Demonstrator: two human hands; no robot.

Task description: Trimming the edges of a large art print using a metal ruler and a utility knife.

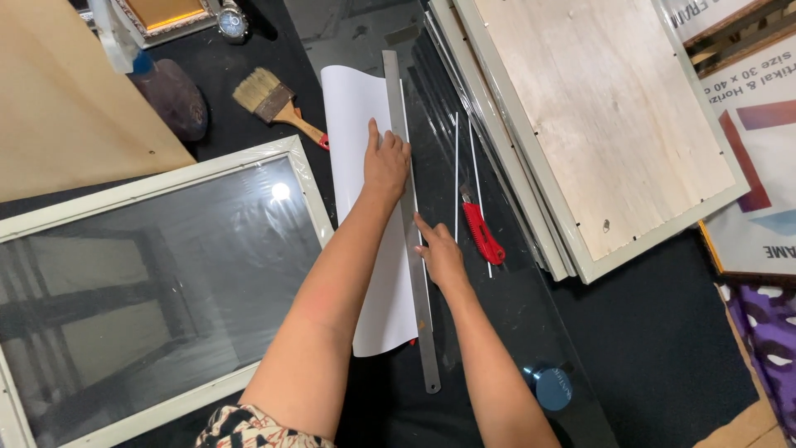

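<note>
Left hand (385, 162) presses flat, fingers spread, on the steel ruler (410, 216) and white sheet (373, 224); right hand (439, 253) steadies the ruler's right edge, holding nothing. Red cutter (482, 232) lies unused just right; the sheet looks uncut.

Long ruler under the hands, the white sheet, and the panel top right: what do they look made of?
Ruler: likely steel or aluminium; thin, grey, dull sheen, hanging hole at the near end. The left hand presses it; the right hand touches its edge.
White sheet: paper or thin card, matte; its far end curls.
Panel: plywood backing, pale visible grain, unfinished, in an off-white frame.
</note>
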